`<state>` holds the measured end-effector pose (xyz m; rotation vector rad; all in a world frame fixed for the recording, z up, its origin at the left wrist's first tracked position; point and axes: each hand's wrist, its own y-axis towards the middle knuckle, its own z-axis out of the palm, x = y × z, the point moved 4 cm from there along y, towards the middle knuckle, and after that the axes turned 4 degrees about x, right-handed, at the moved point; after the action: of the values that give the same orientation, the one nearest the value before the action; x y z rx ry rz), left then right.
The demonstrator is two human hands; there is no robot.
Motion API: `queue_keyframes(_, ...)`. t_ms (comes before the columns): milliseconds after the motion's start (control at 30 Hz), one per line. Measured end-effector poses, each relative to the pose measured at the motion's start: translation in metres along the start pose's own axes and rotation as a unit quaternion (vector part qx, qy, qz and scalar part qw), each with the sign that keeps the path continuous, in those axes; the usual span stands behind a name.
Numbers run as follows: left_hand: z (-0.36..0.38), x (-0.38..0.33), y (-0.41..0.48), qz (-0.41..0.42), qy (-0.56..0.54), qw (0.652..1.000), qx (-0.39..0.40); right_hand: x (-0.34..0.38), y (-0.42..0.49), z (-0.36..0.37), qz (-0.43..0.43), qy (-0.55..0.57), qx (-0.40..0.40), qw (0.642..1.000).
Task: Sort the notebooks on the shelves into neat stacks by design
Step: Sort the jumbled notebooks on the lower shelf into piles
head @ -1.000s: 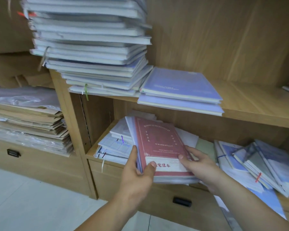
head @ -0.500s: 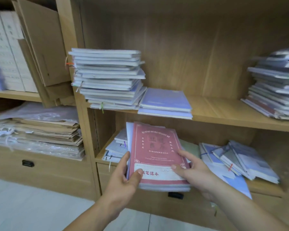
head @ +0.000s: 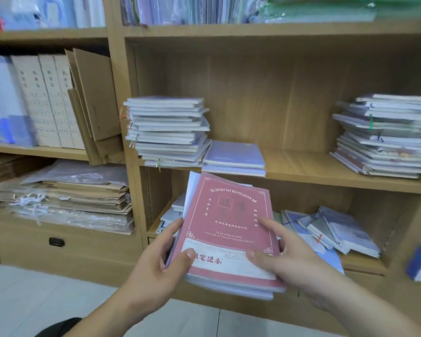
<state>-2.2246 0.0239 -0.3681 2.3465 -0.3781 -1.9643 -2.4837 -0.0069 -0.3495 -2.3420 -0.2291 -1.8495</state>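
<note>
At the far left, box files (head: 46,100) stand on a shelf above a pile of brown folders (head: 63,198); neither belongs to the sort.

The left hand (head: 156,263) grips the near-left corner of a bundle of notebooks (head: 231,285), thumb pressed on the cover and fingers curled along the edge and beneath. The bundle hangs in the air in front of the lower shelf (head: 153,231), just under the lip of the middle shelf (head: 301,176). A red notebook (head: 229,222) lies on top, cover up. The right hand (head: 294,261) pinches the near-right corner, thumb and 1 finger flat on the cover, the rest hidden underneath.

Risks, as I judge them:
- The bundle is not squared: pale books poke out at the far-left and near-right corners. Only the near end is held, so 1 of the lower books could slide out.
- The tall stack (head: 168,130) on the middle shelf is ragged and overhangs the shelf lip. A knock from the far edge of the bundle could topple it onto the 2 lilac notebooks (head: 233,156) beside it.
- On the right of the lower shelf, a loose fan of notebooks (head: 331,229) leans toward the shelf's front edge and could spill if brushed.

The red notebook's long axis runs away from the person. Its white title strip is nearest and its top edge points at the shelves, leaning slightly left.
</note>
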Motion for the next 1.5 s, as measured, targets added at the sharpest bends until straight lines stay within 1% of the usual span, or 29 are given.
queue_keyframes(167, -0.011, -0.054, -0.005, 0.066, 0.043, 0.997, -0.005, 0.039, -0.027, -0.006, -0.055, 0.006, -0.017, 0.998)
queue_keyframes(233, -0.01, -0.076, 0.009, 0.093, 0.073, 0.993, 0.002, 0.059, -0.021, -0.016, -0.081, -0.014, -0.045, 0.996)
queue_keyframes(367, -0.002, -0.099, 0.066, 0.144, 0.124, 0.981, 0.031, 0.086, 0.018, -0.042, -0.107, -0.051, -0.114, 0.986)
queue_keyframes(533, 0.009, -0.095, 0.153, 0.154, 0.2, 0.967, 0.025, 0.1, 0.084, -0.076, -0.131, -0.111, -0.177, 0.969)
queue_keyframes(600, 0.013, -0.096, 0.185, 0.156, 0.219, 0.963, 0.005, 0.104, 0.11, -0.088, -0.135, -0.121, -0.196, 0.964)
queue_keyframes(700, 0.012, -0.104, 0.23, 0.168, 0.212, 0.961, -0.051, 0.116, 0.144, -0.105, -0.152, -0.101, -0.211, 0.96)
queue_keyframes(767, 0.009, -0.107, 0.253, 0.15, 0.212, 0.961, -0.098, 0.122, 0.163, -0.112, -0.15, -0.064, -0.196, 0.967)
queue_keyframes(800, 0.008, -0.105, 0.261, 0.131, 0.229, 0.957, -0.118, 0.12, 0.173, -0.115, -0.139, -0.046, -0.176, 0.973)
queue_keyframes(833, 0.006, -0.101, 0.267, 0.113, 0.271, 0.947, -0.129, 0.117, 0.181, -0.116, -0.122, -0.033, -0.145, 0.981)
queue_keyframes(867, 0.005, -0.096, 0.271, 0.101, 0.333, 0.928, -0.133, 0.112, 0.188, -0.116, -0.1, -0.035, -0.11, 0.988)
queue_keyframes(933, 0.005, -0.08, 0.27, 0.085, 0.447, 0.883, -0.116, 0.095, 0.197, -0.113, -0.059, -0.096, -0.047, 0.993)
queue_keyframes(967, 0.005, -0.071, 0.268, 0.088, 0.479, 0.868, -0.101, 0.087, 0.201, -0.112, -0.048, -0.139, -0.028, 0.989)
queue_keyframes(1033, 0.004, -0.059, 0.261, 0.111, 0.506, 0.851, -0.081, 0.078, 0.205, -0.108, -0.065, -0.19, -0.027, 0.979)
queue_keyframes(1133, 0.0, -0.047, 0.253, 0.164, 0.519, 0.835, -0.08, 0.071, 0.214, -0.102, -0.107, -0.204, -0.068, 0.971)
queue_keyframes(1267, -0.008, -0.037, 0.238, 0.236, 0.471, 0.835, -0.157, 0.07, 0.222, -0.089, -0.149, -0.223, -0.102, 0.958)
queue_keyframes(1367, -0.005, -0.027, 0.219, 0.254, 0.393, 0.862, -0.196, 0.07, 0.222, -0.087, -0.155, -0.211, -0.12, 0.958)
queue_keyframes(1433, 0.007, -0.01, 0.207, 0.25, 0.333, 0.89, -0.185, 0.066, 0.215, -0.088, -0.176, -0.179, -0.154, 0.956)
queue_keyframes(1467, 0.016, 0.005, 0.202, 0.235, 0.309, 0.907, -0.161, 0.062, 0.207, -0.088, -0.187, -0.172, -0.184, 0.949)
queue_keyframes(1500, 0.027, 0.022, 0.199, 0.21, 0.293, 0.923, -0.134, 0.055, 0.197, -0.089, -0.193, -0.186, -0.231, 0.935)
